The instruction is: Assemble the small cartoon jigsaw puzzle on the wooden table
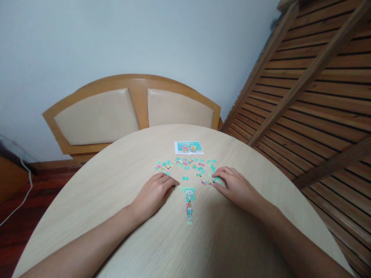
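Note:
A narrow strip of joined jigsaw puzzle pieces [189,202], showing a pale cartoon figure, lies on the table in front of me. To its upper left, my left hand [159,190] rests on the tabletop, fingers bent together; what is under the fingertips is too small to make out. On the other side, my right hand [236,186] has its thumb and fingers apart around the edge of a small cluster of loose puzzle pieces [207,182], touching it. A single turquoise piece [185,178] lies between the hands.
More loose pieces [187,162] are scattered in an arc beyond my hands. Behind them lies a picture card [189,147] with cartoon figures. The round wooden table [139,247] stands before a padded headboard [98,116], with wooden slats [307,92] on the right.

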